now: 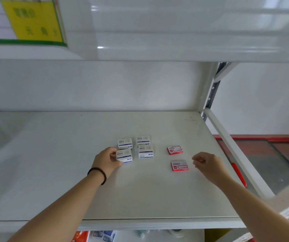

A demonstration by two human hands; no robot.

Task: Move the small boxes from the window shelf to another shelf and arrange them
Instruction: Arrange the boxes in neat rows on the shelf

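Your hands at the small boxes on the shelf

Your left hand pinches the near-left white box, one of four white boxes grouped mid-shelf; your right hand hovers loosely curled and empty, just right of the nearer red box, with another red box behind.

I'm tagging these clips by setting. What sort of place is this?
Probably a stockroom or shop storage area: a bare metal rack shelf with a slotted upright, small retail boxes laid out in groups, more packaged goods below.
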